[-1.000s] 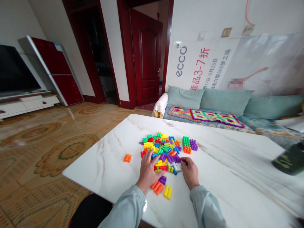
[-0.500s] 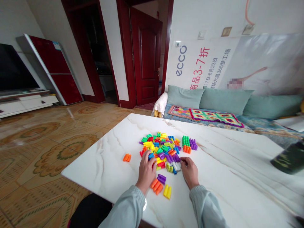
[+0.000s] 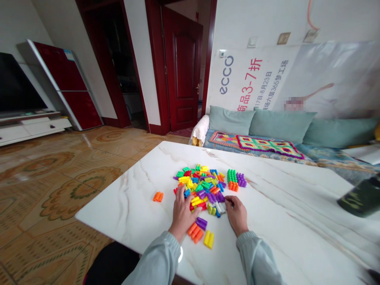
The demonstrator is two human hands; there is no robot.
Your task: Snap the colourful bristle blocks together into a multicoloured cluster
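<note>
A heap of small coloured plastic blocks [image 3: 204,186] lies on a white marble table [image 3: 282,221]. My left hand [image 3: 182,213] rests palm down at the heap's near left edge, fingers spread over red and blue pieces. My right hand [image 3: 236,213] sits at the near right edge, fingers curled against a white and blue piece [image 3: 220,208]. Whether it grips that piece I cannot make out. Between my wrists lie orange blocks [image 3: 194,232], a purple block [image 3: 202,223] and a yellow block [image 3: 209,239].
A lone orange block [image 3: 158,196] lies left of the heap. A joined green, purple and orange cluster [image 3: 236,180] sits at its far right. A dark green object [image 3: 360,198] is at the table's right. A sofa [image 3: 267,134] stands behind, tiled floor [image 3: 59,178] to the left.
My left hand drew back slightly toward me and its fingers closed in a little. The right hand has stayed in place.
</note>
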